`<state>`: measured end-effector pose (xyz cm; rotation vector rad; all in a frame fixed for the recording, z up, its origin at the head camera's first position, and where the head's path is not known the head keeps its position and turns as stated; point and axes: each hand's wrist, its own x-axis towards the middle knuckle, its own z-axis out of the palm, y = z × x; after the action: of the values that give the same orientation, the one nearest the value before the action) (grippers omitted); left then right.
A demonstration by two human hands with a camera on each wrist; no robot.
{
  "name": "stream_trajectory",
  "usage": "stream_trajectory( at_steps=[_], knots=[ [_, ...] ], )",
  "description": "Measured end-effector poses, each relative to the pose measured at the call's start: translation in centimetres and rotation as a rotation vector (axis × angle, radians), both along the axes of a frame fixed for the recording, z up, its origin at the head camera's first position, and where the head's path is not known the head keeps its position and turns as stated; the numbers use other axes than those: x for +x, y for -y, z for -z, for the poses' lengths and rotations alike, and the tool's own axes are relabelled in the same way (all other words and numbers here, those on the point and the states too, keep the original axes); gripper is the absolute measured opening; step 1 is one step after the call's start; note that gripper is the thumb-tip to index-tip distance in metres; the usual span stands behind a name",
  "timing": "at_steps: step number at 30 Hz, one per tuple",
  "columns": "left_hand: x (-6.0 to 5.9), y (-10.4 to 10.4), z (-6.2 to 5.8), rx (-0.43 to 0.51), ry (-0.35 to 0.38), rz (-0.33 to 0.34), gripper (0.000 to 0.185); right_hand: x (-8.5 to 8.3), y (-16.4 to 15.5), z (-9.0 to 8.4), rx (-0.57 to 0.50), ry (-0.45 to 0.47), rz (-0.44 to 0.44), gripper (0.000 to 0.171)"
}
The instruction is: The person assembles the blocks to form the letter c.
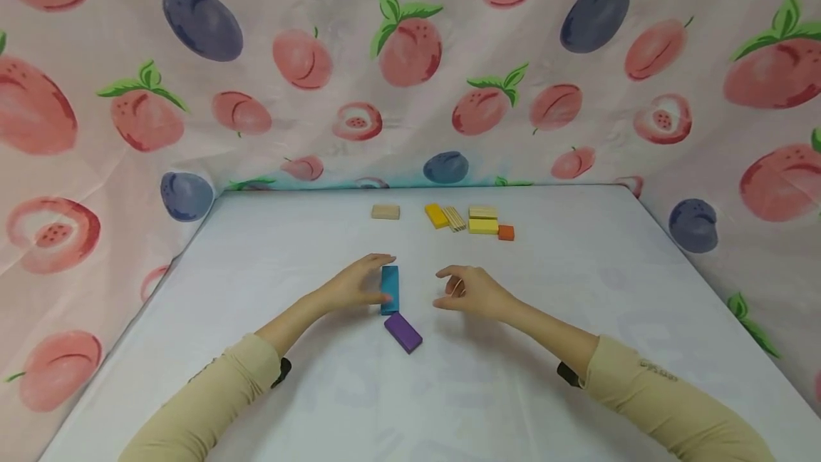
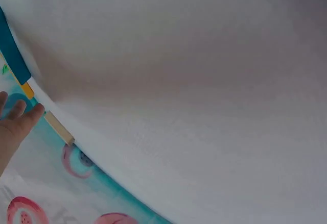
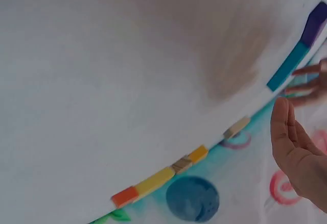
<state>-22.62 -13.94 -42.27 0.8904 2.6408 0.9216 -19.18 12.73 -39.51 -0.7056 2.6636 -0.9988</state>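
A blue rectangular block [image 1: 390, 278] lies lengthwise away from me on the white table, its near end by the corner of a slanted purple block [image 1: 403, 333]. My left hand [image 1: 354, 285] is at the blue block's left side, thumb and fingers spread apart; the thumb tip overlaps the block in the head view, and the index finger reaches past its far end. To the right, my right hand [image 1: 476, 293] hovers with loosely bent fingers and nothing between them. The right wrist view shows the blue block [image 3: 288, 67] beside the left hand's fingertips.
Farther back lie a plain wooden block [image 1: 385, 212], an orange-yellow block [image 1: 437, 216], a striped wooden piece [image 1: 455, 219], a yellow block [image 1: 483, 227] with a pale one [image 1: 483, 212] behind it, and an orange-red cube [image 1: 506, 232]. A fruit-print cloth [image 1: 410, 141] stands behind the table.
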Motion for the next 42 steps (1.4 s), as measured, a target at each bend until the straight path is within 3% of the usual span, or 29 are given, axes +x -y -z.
stream_trajectory(
  at_steps=[5, 14, 24, 34, 42],
  knots=[
    [-0.2, 0.1, 0.4, -0.118, -0.015, 0.056, 0.076, -1.3, -1.3, -0.6, 0.004, -0.093, 0.048, 0.049],
    [-0.1, 0.2, 0.7, -0.159, -0.01, 0.125, 0.072, -2.8, -3.0, -0.5, 0.049, -0.114, 0.123, 0.051],
    [0.1, 0.5, 0.8, -0.222, -0.003, 0.163, 0.072, -4.4, -4.1, -0.2, 0.115, -0.127, 0.187, 0.054],
    [0.1, 0.5, 0.8, -0.245, -0.011, 0.175, 0.072, -6.0, -4.8, 0.9, 0.181, -0.142, 0.195, 0.049],
    [0.5, 0.7, 1.3, -0.26, -0.002, 0.172, 0.071, -7.1, -5.3, 1.6, 0.187, -0.206, 0.202, 0.046]
  ],
)
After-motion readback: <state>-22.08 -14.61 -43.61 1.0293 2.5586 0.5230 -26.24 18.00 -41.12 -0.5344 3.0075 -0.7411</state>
